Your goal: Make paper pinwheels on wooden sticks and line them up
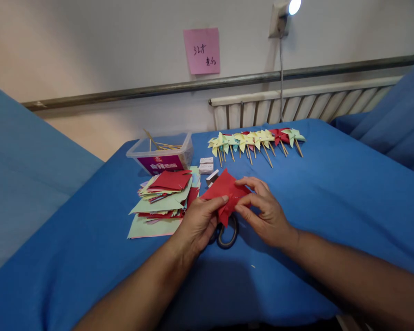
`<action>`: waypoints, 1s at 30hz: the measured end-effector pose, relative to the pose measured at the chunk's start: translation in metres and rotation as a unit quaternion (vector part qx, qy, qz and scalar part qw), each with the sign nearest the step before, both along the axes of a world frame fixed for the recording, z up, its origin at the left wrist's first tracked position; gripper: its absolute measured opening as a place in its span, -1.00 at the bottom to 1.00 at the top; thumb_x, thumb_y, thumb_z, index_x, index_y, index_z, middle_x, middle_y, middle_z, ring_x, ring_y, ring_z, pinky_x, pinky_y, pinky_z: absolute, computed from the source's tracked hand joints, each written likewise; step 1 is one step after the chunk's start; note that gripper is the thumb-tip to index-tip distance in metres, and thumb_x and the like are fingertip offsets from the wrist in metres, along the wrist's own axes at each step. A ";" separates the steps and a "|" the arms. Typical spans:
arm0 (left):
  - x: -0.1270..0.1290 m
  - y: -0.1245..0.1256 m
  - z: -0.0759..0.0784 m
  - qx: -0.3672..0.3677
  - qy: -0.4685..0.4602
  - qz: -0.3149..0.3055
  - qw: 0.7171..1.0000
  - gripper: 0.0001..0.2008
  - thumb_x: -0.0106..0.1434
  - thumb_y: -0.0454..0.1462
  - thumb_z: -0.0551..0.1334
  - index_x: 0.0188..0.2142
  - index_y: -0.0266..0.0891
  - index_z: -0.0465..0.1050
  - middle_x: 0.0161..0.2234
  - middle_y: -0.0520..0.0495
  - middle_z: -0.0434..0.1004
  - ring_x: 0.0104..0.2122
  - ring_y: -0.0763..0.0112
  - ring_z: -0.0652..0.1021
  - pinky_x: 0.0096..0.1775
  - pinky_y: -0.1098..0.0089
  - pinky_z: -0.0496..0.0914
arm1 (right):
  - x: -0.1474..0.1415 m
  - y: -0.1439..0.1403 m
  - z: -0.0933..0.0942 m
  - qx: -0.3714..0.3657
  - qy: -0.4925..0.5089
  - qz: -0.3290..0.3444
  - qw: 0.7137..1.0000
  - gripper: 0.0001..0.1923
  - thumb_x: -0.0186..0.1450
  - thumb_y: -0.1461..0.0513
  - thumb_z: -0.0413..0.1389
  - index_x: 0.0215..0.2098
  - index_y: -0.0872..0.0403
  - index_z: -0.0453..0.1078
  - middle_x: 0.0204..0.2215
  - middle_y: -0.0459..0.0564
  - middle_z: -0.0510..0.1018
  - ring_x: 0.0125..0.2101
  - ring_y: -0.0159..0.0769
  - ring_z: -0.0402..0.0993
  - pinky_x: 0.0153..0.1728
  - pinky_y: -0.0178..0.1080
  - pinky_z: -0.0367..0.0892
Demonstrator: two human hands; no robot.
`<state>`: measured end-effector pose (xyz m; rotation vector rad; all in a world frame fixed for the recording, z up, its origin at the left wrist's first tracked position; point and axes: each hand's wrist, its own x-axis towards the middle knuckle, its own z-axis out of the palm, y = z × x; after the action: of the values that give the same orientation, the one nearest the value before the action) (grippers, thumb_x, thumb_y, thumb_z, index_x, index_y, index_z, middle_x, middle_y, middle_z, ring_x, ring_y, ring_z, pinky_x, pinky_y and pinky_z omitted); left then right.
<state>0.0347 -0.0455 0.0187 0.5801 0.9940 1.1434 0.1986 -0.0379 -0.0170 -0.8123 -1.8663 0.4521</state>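
Red paper point(229, 187), one tip pointing away, opposite tip nearward, long axis unclear, left hand point(200, 222) pinching left side, right hand point(266, 212) pinching right edge

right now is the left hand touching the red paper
Touching: the head view shows the left hand with its thumb laid over the red paper, pressing on its upper face.
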 end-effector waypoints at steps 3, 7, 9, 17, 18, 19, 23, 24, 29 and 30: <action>0.002 -0.001 0.001 0.013 0.014 0.008 1.000 -0.74 -0.06 -0.39 0.43 -0.31 -0.39 0.57 -0.38 -0.15 0.64 -0.43 0.41 0.57 -0.27 0.44 0.45 | -0.001 0.002 0.001 -0.033 0.028 -0.006 0.999 -0.92 0.25 0.30 0.14 -0.42 0.04 0.38 -0.05 0.04 0.44 0.05 -0.14 0.32 0.11 0.05 0.21; 0.003 -0.001 -0.001 0.006 0.030 0.008 1.000 -0.70 -0.07 -0.37 0.45 -0.28 -0.38 0.57 -0.36 -0.15 0.64 -0.42 0.38 0.58 -0.27 0.41 0.46 | -0.002 0.003 0.003 -0.045 0.032 -0.010 0.998 -0.88 0.22 0.33 0.12 -0.47 0.03 0.36 -0.11 0.03 0.48 0.01 -0.15 0.35 0.08 0.04 0.21; 0.002 0.000 -0.002 0.008 0.029 0.007 1.000 -0.70 -0.08 -0.37 0.45 -0.29 -0.39 0.58 -0.35 -0.16 0.64 -0.40 0.38 0.59 -0.26 0.42 0.46 | -0.002 0.004 0.003 -0.055 0.033 -0.016 0.998 -0.88 0.22 0.32 0.12 -0.47 0.02 0.36 -0.12 0.03 0.49 0.00 -0.15 0.36 0.06 0.03 0.23; 0.002 0.001 -0.003 0.002 0.041 -0.004 0.999 -0.72 -0.05 -0.38 0.45 -0.28 -0.39 0.58 -0.33 -0.18 0.64 -0.41 0.40 0.59 -0.29 0.43 0.46 | -0.002 0.007 -0.002 -0.077 0.029 -0.033 0.996 -0.87 0.20 0.32 0.13 -0.50 0.02 0.36 -0.14 0.03 0.51 -0.02 -0.14 0.39 0.04 0.01 0.25; 0.003 0.001 -0.003 0.002 0.044 -0.005 0.999 -0.72 -0.04 -0.37 0.45 -0.28 -0.39 0.58 -0.32 -0.18 0.64 -0.42 0.40 0.58 -0.29 0.43 0.46 | -0.002 0.007 -0.003 -0.079 0.029 -0.032 0.996 -0.87 0.20 0.31 0.13 -0.50 0.02 0.36 -0.13 0.03 0.51 -0.02 -0.14 0.39 0.04 0.01 0.25; 0.003 0.001 -0.003 0.000 0.047 -0.007 0.999 -0.71 -0.05 -0.37 0.45 -0.28 -0.39 0.58 -0.31 -0.19 0.64 -0.42 0.40 0.58 -0.30 0.43 0.47 | -0.002 0.007 -0.003 -0.079 0.029 -0.031 0.996 -0.88 0.20 0.31 0.13 -0.50 0.02 0.36 -0.13 0.03 0.51 -0.03 -0.14 0.40 0.03 0.00 0.25; 0.003 0.001 -0.004 -0.004 0.054 -0.009 0.999 -0.67 -0.07 -0.35 0.46 -0.26 -0.40 0.57 -0.30 -0.20 0.64 -0.45 0.40 0.57 -0.33 0.42 0.46 | -0.003 0.007 -0.004 -0.082 0.030 -0.028 0.996 -0.87 0.21 0.30 0.13 -0.51 0.03 0.35 -0.14 0.03 0.52 -0.04 -0.15 0.40 0.02 -0.01 0.25; 0.003 0.001 -0.004 -0.004 0.054 -0.008 0.999 -0.67 -0.07 -0.35 0.47 -0.26 -0.41 0.57 -0.31 -0.20 0.64 -0.44 0.40 0.57 -0.33 0.42 0.46 | -0.003 0.007 -0.004 -0.083 0.031 -0.027 0.996 -0.86 0.20 0.31 0.13 -0.51 0.03 0.35 -0.14 0.03 0.52 -0.04 -0.16 0.40 0.02 -0.01 0.25; 0.002 0.002 -0.005 -0.005 0.061 -0.005 0.998 -0.68 -0.10 -0.34 0.48 -0.30 -0.40 0.56 -0.38 -0.16 0.63 -0.46 0.39 0.57 -0.34 0.41 0.44 | -0.003 0.007 -0.004 -0.088 0.033 -0.025 0.995 -0.86 0.20 0.31 0.13 -0.51 0.02 0.35 -0.15 0.02 0.52 -0.06 -0.18 0.42 0.01 -0.02 0.26; 0.002 0.001 -0.005 -0.005 0.061 -0.004 0.998 -0.68 -0.09 -0.34 0.47 -0.30 -0.40 0.56 -0.38 -0.16 0.62 -0.47 0.40 0.57 -0.34 0.41 0.44 | -0.003 0.007 -0.004 -0.090 0.033 -0.023 0.995 -0.86 0.20 0.31 0.13 -0.51 0.02 0.35 -0.15 0.02 0.52 -0.06 -0.18 0.42 0.00 -0.03 0.27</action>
<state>0.0371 -0.0441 0.0138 0.6524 1.1004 1.1054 0.1954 -0.0307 -0.0213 -0.9473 -1.7595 0.6162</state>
